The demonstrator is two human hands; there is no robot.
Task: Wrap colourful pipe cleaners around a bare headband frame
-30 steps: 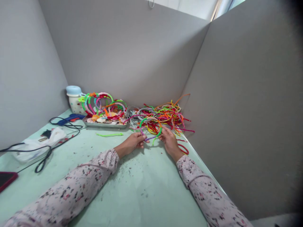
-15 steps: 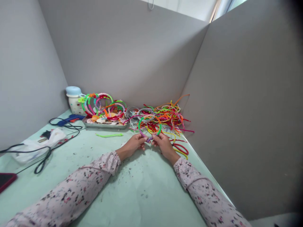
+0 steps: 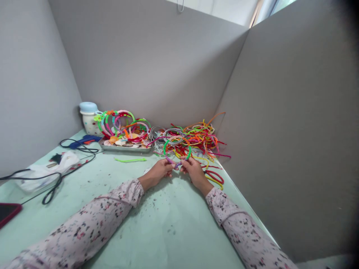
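Observation:
Both my hands hold a multicoloured pipe-cleaner hoop [image 3: 190, 152] upright above the table, its green and orange part at the top and sides and purple at the bottom. My left hand [image 3: 161, 170] pinches the purple lower left part between thumb and fingers. On the lower right, my right hand [image 3: 193, 170] is closed on the same hoop. Just beyond the hoop lies a tangled heap of loose pipe cleaners [image 3: 202, 136] with coils of grey wire [image 3: 159, 132] at its left. Red and yellow loops [image 3: 215, 176] rest beside my right hand.
A metal tray [image 3: 126, 150] holds several fuzzy coloured hoops and flat pieces. Behind it stands a blue-lidded cup [image 3: 89, 117]. Leftward are a blue glue gun [image 3: 84, 141], black cable [image 3: 57, 186], white plastic bag [image 3: 42, 173] and red-edged phone [image 3: 9, 213]. One green pipe cleaner [image 3: 130, 160] lies alone.
Hardly anything differs. The view has shifted slightly, while both hands keep hold of the hoop in nearly the same pose.

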